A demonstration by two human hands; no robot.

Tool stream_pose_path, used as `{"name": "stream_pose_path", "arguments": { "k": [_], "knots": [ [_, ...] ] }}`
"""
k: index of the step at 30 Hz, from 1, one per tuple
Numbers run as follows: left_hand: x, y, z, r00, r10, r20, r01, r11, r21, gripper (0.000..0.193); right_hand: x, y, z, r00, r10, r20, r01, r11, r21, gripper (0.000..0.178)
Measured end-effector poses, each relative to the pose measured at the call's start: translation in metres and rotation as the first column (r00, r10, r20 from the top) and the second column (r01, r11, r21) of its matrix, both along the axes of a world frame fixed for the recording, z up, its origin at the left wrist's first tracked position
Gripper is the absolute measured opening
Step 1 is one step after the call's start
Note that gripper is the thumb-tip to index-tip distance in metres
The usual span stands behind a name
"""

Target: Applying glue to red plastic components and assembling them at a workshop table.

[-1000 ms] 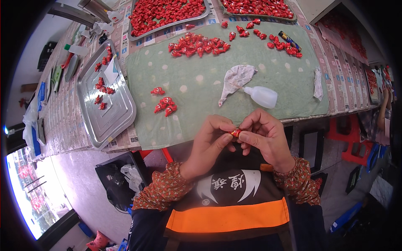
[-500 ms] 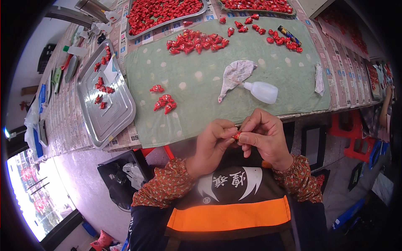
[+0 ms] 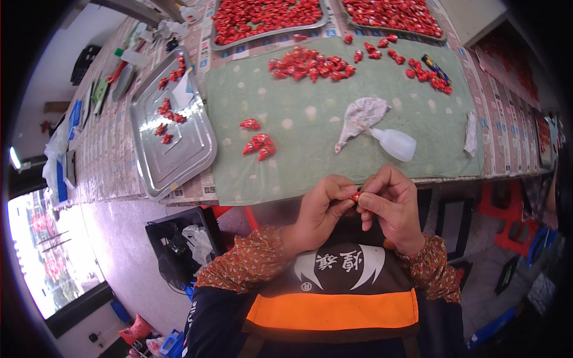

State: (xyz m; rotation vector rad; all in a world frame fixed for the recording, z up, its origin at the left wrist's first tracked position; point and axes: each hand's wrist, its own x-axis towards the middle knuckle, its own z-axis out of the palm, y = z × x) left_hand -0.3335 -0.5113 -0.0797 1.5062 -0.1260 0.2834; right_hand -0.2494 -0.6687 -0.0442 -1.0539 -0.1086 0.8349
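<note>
My left hand (image 3: 322,212) and my right hand (image 3: 392,209) meet just off the table's near edge, above my apron. Between their pinched fingertips is a small red figurine (image 3: 356,196), mostly covered by fingers and thumbs. Beyond my hands, a white squeeze bottle (image 3: 398,145) with a thin nozzle lies on its side, its tip against a crumpled whitish cloth (image 3: 361,118). A small group of red figurines (image 3: 259,145) lies to the left on the green cloth (image 3: 298,170). Farther back is a bigger heap of them (image 3: 313,64).
A metal tray (image 3: 204,158) with several red pieces stands at the left. Two full trays, one left (image 3: 268,18) and one right (image 3: 394,15), sit at the back. A dark tube (image 3: 436,67) lies by loose pieces. Red stools (image 3: 507,206) stand at the right.
The whole view has shifted, so the table and hands appear farther right. Both hands keep their pinch on the red figurine, with only slight finger movement.
</note>
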Motion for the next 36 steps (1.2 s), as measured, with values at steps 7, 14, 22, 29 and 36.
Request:
{"name": "stream_pose_path", "arguments": {
  "k": [7,14,22,29,36],
  "knots": [
    [-0.002,0.013,0.014,0.948,-0.023,-0.318,-0.048,0.976,-0.214,0.019,0.003,0.013,0.015,0.998,0.036,0.055,-0.029,0.991,-0.131,0.014],
    [0.018,0.091,0.044,0.844,0.474,-0.251,-0.445,0.88,0.168,0.016,0.008,0.01,0.017,0.952,0.083,0.293,-0.009,0.969,-0.245,0.011],
    [0.011,0.136,0.044,0.724,0.689,0.021,-0.4,0.395,0.827,0.014,0.038,0.032,0.032,-0.034,0.42,0.907,0.555,0.762,-0.332,0.02],
    [0.014,0.133,0.046,0.705,0.701,0.109,-0.328,0.186,0.926,0.013,0.048,0.042,0.007,-0.191,0.62,0.761,0.544,0.712,-0.444,0.023],
    [0.032,0.114,0.06,0.797,0.571,0.198,-0.367,0.197,0.909,0.015,0.048,0.034,-0.003,-0.276,0.585,0.763,0.509,0.762,-0.401,0.018]
  ]
}}
